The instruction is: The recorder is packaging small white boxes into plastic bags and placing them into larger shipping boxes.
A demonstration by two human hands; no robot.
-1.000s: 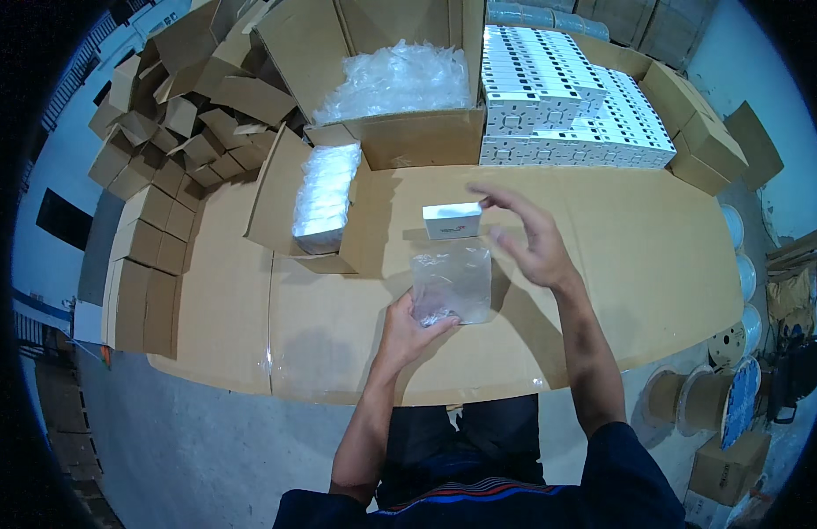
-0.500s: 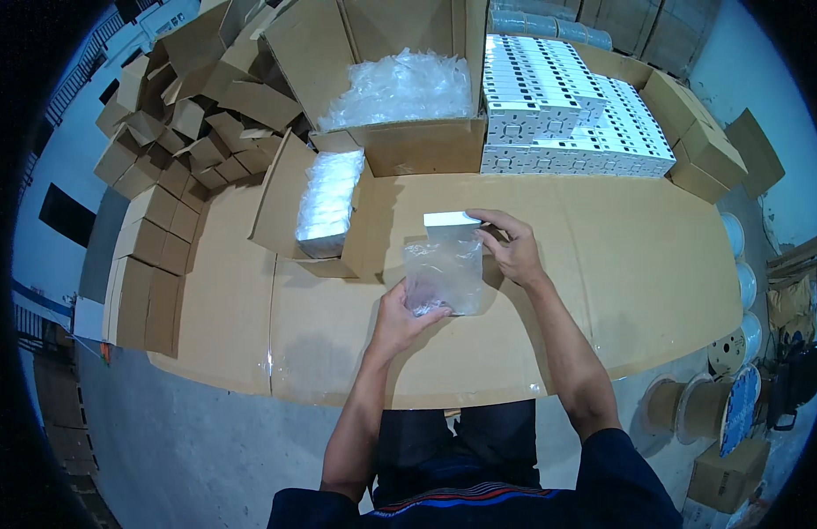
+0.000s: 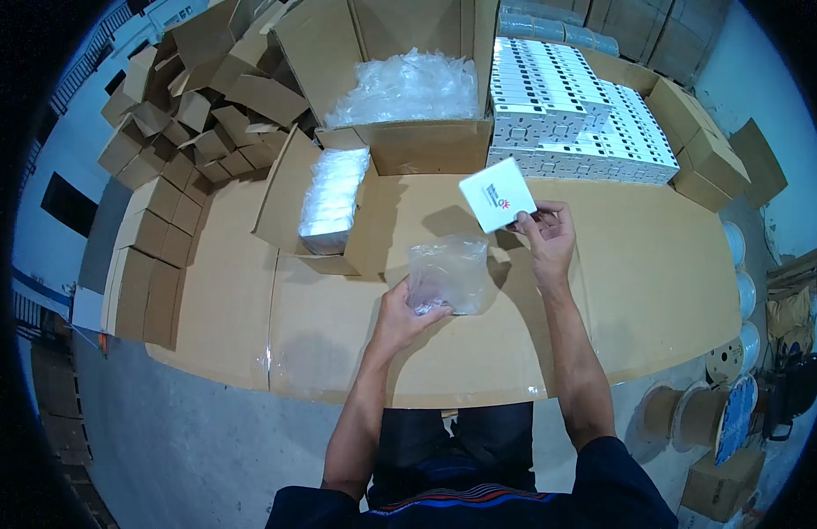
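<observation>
Your left hand [image 3: 407, 310] grips the clear plastic bag [image 3: 448, 273] by its lower edge, just above the desk [image 3: 638, 291], w/ the bag's top facing the box. Your right hand [image 3: 542, 236] pinches the small white box [image 3: 497, 195] by a corner, up and right of the bag, tilted, prob. so it slides in.
</observation>
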